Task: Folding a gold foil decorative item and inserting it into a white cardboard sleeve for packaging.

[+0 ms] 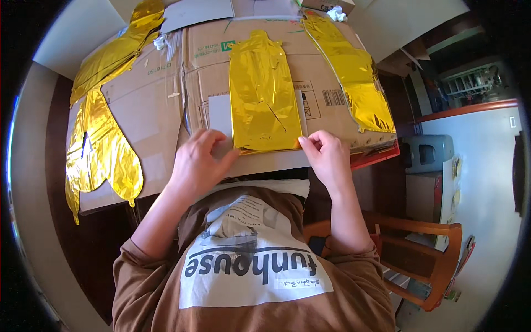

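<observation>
The gold foil piece lies on a white sheet over the cardboard. The right hand pinches its near right corner between fingers; whether the left hand, at the left corner, grips, I cannot tell.

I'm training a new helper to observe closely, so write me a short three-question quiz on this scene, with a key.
1. Which hand is at the near right corner of the middle gold foil?
2. True or false: the wooden chair stands to the person's right.
3. What shows from beneath the middle gold foil on both sides?
a) a red towel
b) a grey card
c) a glass plate

Key: 1. The right hand; 2. True; 3. b
</observation>
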Action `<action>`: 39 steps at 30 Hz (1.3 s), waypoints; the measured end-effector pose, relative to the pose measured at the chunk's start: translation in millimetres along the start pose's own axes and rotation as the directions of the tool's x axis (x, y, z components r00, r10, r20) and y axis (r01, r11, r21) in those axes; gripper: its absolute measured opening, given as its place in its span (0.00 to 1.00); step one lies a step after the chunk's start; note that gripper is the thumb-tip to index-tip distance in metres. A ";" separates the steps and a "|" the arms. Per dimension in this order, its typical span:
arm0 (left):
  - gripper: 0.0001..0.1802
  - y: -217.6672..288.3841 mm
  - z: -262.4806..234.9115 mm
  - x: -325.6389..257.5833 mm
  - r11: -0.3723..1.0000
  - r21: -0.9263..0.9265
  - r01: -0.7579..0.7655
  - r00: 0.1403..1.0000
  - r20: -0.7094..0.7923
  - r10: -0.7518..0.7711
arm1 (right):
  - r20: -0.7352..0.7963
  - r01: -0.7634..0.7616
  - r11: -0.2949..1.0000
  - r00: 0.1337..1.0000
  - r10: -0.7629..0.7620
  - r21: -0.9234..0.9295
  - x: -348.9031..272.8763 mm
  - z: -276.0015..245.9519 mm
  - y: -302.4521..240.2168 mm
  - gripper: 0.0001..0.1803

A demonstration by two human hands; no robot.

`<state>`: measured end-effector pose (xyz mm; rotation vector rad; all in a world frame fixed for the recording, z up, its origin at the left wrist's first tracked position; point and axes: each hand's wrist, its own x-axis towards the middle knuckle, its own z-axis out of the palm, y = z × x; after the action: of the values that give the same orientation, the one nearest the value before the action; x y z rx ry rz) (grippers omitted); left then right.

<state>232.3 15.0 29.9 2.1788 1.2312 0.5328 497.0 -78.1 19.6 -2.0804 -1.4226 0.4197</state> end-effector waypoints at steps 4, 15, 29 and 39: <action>0.18 6.8 6.2 0.0 0.994 0.004 0.112 0.991 0.077 -0.112 | 0.057 -0.085 0.996 0.995 0.087 -0.030 -2.3 3.7 -4.8 0.15; 0.12 10.2 5.6 9.3 0.862 -0.329 0.386 0.915 0.255 -0.312 | 0.167 -0.233 0.968 0.962 0.215 0.094 4.0 4.3 -3.8 0.14; 0.28 -0.2 9.6 10.5 0.608 -0.602 0.518 0.855 0.332 -0.399 | 0.363 -0.512 0.657 0.858 0.362 0.553 13.3 6.4 -0.5 0.10; 0.32 -1.5 7.2 12.5 0.635 -0.589 0.499 0.865 0.300 -0.402 | 0.320 -0.447 0.700 0.893 0.315 0.557 10.5 7.4 -4.7 0.12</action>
<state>241.8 24.4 24.3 1.2274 1.2169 0.4825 493.5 -65.1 17.4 -1.7806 -0.7574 1.1373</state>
